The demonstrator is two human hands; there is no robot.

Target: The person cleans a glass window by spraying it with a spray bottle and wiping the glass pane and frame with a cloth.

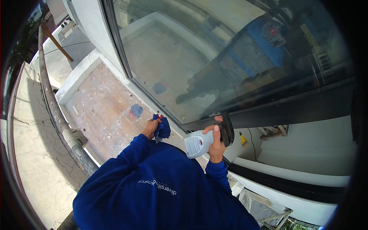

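Note:
My left hand (150,128) is closed around a bunched blue cloth (164,129) with a bit of red showing, held in front of my chest. In my right hand (217,147) is a spray bottle (194,145) with a pale grey body and black spray head; my fingers wrap its neck, and the bottle is tilted on its side. Both hands are near the lower frame of a large glass pane (168,61), which reflects the ledge and a blue-clad person.
A crumpled grey-blue and pink cloth (136,110) lies on the stained, speckled floor (99,103). A rusty pipe rail (51,96) runs along the left. Right of me, a yellow tool (243,139) and a thin cable (253,145) lie beyond the black window frame (291,109).

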